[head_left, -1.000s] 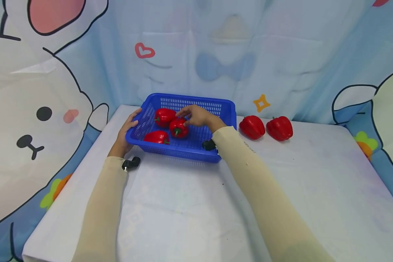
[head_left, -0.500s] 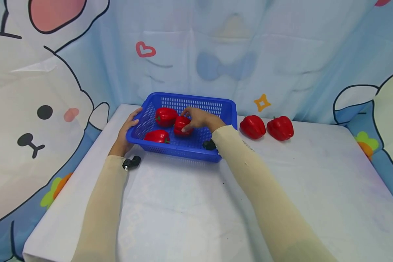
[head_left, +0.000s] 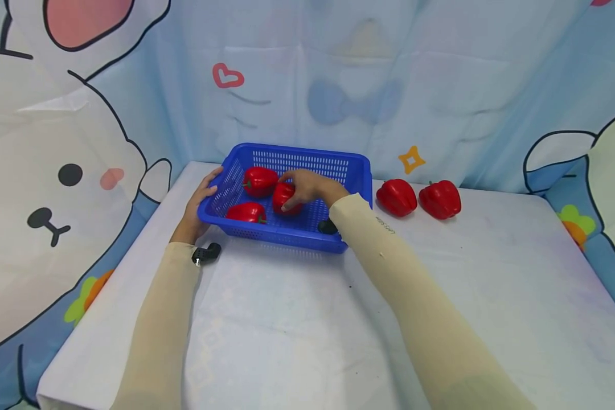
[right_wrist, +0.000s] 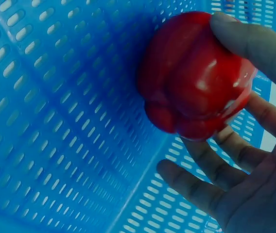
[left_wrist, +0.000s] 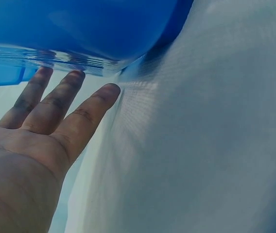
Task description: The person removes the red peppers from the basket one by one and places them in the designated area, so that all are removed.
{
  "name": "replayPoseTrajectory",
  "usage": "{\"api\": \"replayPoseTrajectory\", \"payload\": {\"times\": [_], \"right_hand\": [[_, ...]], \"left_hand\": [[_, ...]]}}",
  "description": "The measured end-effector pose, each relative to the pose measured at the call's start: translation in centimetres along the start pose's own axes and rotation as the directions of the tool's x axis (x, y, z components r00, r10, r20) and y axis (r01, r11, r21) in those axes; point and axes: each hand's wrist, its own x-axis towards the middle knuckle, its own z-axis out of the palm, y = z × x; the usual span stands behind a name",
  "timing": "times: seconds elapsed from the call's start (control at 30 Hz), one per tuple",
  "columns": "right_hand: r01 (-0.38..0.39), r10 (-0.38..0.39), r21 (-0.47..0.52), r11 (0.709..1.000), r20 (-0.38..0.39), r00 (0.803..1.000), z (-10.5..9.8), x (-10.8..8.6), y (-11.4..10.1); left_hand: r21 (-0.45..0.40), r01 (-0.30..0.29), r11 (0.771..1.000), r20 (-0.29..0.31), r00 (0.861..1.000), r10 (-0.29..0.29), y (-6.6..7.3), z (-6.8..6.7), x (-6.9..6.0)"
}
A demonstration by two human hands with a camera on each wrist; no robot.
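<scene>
A blue perforated plastic basket [head_left: 287,239] stands on the white table. Inside it, my right hand [head_left: 311,187] holds a red bell pepper [head_left: 282,196], thumb on one side and fingers on the other, as the right wrist view shows. Two more red bell peppers lie in the basket's left part: one at the back [head_left: 259,181], one at the front [head_left: 246,212]. My left hand [head_left: 196,206] rests against the basket's left end. In the left wrist view its fingers [left_wrist: 92,109] are straight and spread along the outside wall.
To the right of the basket, two red bell peppers [head_left: 397,198] [head_left: 440,199] lie side by side on the white-covered table [head_left: 287,341]. A blue patterned curtain [head_left: 287,85] hangs behind the table. Black wrist cameras [head_left: 206,254] sit on both wrists.
My right hand has closed its thumb and fingers around the middle pepper, which has turned and shifted slightly right. The left hand and basket have stayed in place.
</scene>
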Motion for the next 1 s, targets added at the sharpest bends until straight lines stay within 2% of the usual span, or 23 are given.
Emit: {"api": "replayPoseTrajectory", "payload": {"times": [0.2,0.4,0.6,0.7,0.8,1.0], "right_hand": [[0.044,-0.044,0.007,0.999,-0.016,0.999,-0.2,0.1,0.4],[0.073,-0.064,0.095,0.993,-0.097,0.993,-1.3,-0.3,1.5],[0.126,-0.094,0.189,0.974,-0.168,0.981,-2.8,-1.5,2.3],[0.186,-0.137,0.208,0.96,-0.229,0.964,-3.7,-2.6,2.6],[0.237,-0.162,0.223,0.945,-0.309,0.937,-4.7,-4.0,2.9],[0.19,-0.056,0.26,0.947,-0.447,0.893,-6.7,-7.1,4.8]], "left_hand": [[0.003,-0.002,1.0,0.0,1.0,0.002,0.0,-0.1,0.2],[0.015,0.008,1.0,0.001,1.0,-0.008,0.1,-0.1,0.1],[0.017,0.019,1.0,0.001,1.0,-0.019,0.5,0.2,-0.3],[-0.002,0.017,1.0,0.002,1.0,-0.017,0.4,0.2,-0.2],[-0.016,0.012,1.0,-0.003,1.0,-0.012,0.2,0.0,0.0],[-0.004,0.021,1.0,-0.019,1.0,-0.021,0.1,-0.1,0.0]]}}
